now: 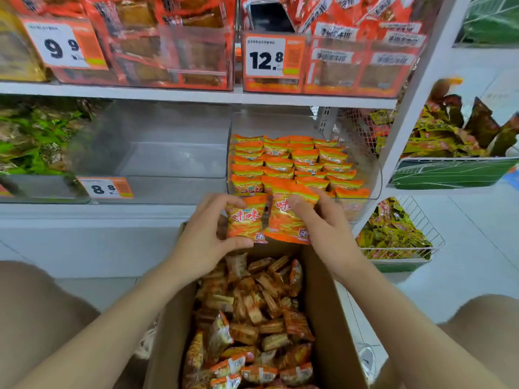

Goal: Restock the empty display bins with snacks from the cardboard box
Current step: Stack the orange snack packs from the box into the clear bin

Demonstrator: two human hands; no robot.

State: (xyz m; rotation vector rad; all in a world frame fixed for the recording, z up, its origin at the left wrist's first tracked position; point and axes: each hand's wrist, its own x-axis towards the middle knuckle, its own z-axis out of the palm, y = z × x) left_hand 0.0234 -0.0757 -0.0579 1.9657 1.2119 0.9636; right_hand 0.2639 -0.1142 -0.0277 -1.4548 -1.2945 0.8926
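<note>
My left hand (207, 234) grips a small orange snack packet (247, 220) by its left side, just in front of the lower shelf. Beside it, my right hand (323, 228) holds a second orange packet (283, 223), thumb on its face. Both packets hover above the open cardboard box (328, 318), which holds several more packets. Right behind them a clear display bin (375, 175) holds neat rows of the same orange packets. To its left stands a clear bin (157, 164) with nothing in it, marked by an 8.8 price tag (105, 188).
The upper shelf holds bins of red packets with 9.9 (63, 46) and 12.8 (266, 57) price tags; a phone (269, 16) lies on the right one. Green packets fill the far-left bin (31, 136). Wire baskets (407, 248) of yellow snacks stand at right. My knees flank the box.
</note>
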